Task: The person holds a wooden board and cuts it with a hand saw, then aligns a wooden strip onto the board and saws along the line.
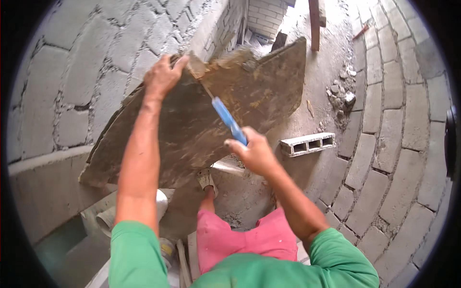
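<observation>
A large dark board, stained with brown and grey patches, tilts in front of me. My left hand grips its upper edge on the left, with the fingers wrapped over. In my right hand is a blue-handled tool with a thin metal shank, the fist closed around the handle's lower end. The shank points up and left across the board's face, toward the edge near my left hand. A pale flat piece lies at its far end, too blurred to tell its kind.
A hollow concrete block lies on the floor to the right of the board. Rubble is heaped along the right block wall. Another block wall rises on the left. White pipe pieces stand below my left arm.
</observation>
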Motion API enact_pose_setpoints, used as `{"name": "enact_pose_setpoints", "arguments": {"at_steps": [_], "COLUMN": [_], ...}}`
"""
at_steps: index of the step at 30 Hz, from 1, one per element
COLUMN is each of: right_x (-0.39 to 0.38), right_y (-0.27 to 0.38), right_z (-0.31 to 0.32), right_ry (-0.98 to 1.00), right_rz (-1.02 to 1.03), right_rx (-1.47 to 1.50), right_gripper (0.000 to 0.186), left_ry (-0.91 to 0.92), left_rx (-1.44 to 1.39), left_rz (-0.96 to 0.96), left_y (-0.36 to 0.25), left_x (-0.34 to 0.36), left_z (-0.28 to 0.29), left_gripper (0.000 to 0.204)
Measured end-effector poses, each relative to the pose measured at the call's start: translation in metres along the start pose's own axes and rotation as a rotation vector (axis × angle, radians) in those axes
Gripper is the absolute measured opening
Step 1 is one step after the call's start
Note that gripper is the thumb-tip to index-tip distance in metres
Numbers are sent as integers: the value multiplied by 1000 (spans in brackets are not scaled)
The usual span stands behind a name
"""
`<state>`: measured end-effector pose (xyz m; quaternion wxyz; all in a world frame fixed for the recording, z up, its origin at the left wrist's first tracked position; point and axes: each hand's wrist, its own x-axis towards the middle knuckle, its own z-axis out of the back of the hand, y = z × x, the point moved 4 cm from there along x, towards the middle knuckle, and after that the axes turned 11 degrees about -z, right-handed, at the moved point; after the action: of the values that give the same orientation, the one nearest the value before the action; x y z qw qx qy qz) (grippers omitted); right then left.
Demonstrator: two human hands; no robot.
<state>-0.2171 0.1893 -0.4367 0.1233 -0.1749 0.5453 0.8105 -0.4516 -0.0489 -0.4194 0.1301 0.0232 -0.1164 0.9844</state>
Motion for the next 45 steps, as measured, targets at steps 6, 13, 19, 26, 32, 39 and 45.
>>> {"name": "enact_pose_setpoints", "arguments": {"at_steps": [6,13,19,26,32,39,45], "right_x": [-114,-308,-201,36,66,110,274], "right_y": [170,186,154,157,142,110,24], "right_z": [66,199,219,0,-93,-63,-32], "right_ry": [-11,-353,-419,-216,-216,94,-407], "right_rz": [-70,65,26,430,483,562,639], "right_rx": [-191,36,166,-328,-337,-221,-643], "right_gripper": [37,51,42,35,28,35,37], "left_ry": [-14,-7,-55,116,95,105,26], "left_rx": [-261,-485,-607,-1227,-1363,-874,-587], "left_rz": [14,60,164,246,313,304,193], "left_y": [30,44,60,36,43,81,45], "left_x": [-13,14,-7,-31,-18,-38,-28], "left_z": [-1,4,0,36,45,32,21], "left_gripper": [74,90,116,100,49,33,46]}}
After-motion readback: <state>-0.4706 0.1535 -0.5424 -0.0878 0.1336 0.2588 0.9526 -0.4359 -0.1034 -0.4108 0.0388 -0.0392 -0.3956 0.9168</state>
